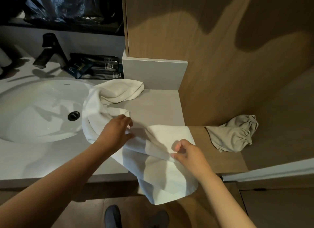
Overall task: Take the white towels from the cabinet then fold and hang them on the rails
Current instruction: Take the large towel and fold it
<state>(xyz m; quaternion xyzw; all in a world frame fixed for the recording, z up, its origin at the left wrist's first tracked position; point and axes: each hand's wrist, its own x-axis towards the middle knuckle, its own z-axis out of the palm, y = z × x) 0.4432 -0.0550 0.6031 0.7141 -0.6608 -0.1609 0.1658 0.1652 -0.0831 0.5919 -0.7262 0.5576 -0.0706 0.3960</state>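
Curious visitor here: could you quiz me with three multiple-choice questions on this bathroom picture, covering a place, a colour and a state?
1. Where is the beige cloth bag? A in the sink; B on the wooden ledge right of the counter; C on the floor.
2. What colour is the faucet? A white; B red; C black.
3. The near end of the white towel is: A hanging over the counter's front edge; B rolled tight; C draped on a rail.
Answers: B, it lies on the wood beside the counter; C, its body is dark throughout; A, it droops below that edge.
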